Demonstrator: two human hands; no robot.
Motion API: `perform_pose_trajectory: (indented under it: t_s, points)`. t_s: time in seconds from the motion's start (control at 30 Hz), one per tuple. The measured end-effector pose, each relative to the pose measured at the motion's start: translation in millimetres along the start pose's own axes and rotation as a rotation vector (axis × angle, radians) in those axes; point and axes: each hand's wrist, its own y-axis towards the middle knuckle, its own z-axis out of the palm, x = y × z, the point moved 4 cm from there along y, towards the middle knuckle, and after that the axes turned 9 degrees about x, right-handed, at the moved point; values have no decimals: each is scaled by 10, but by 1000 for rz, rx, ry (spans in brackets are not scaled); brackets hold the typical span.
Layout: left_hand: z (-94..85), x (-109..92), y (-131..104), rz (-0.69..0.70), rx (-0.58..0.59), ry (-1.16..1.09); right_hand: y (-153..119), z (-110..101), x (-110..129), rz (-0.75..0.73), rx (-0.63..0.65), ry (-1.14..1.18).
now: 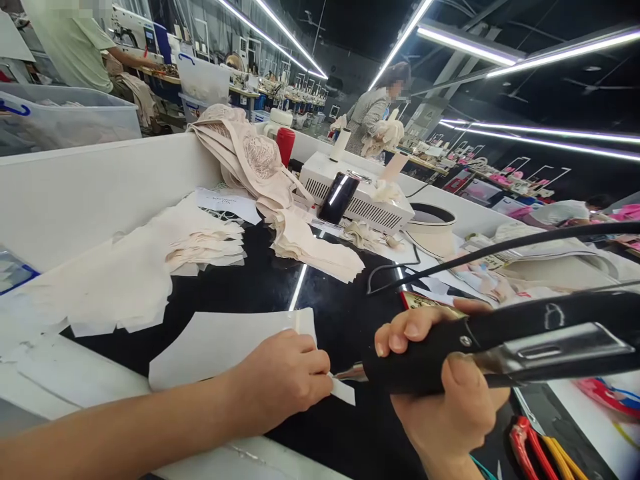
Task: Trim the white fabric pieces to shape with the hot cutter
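My left hand (287, 380) is closed in a pinch on the right edge of a white curved sheet (215, 343), which lies flat on the black tabletop. A narrow white strip (344, 392) sticks out past its fingers. My right hand (455, 393) is wrapped round a black corded hand tool (420, 357) with a long metal lever, the thumb lying by the lever. The tool's thin metal tip (353, 373) points left and reaches the strip beside my left fingertips. Whether the tip touches the strip, I cannot tell.
Stacked cream fabric pieces (115, 267) lie at left. More cream pieces (320, 247) sit ahead, near a phone (339, 198) leaning on a white vented box (360, 193). Red-handled pliers (530, 447) lie lower right. A black cable (500, 247) crosses the right side. Two people work beyond the partition.
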Motion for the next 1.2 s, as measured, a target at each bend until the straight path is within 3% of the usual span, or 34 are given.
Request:
perform_pose_trajectory:
  t_s: [0.77,1.2]
  points:
    - [3,-10,-3,-11,13,2,-32,-109,74,17,-32,-37]
    - [4,-6,-12,-12,36,-18,-105,8,112,-6,6,41]
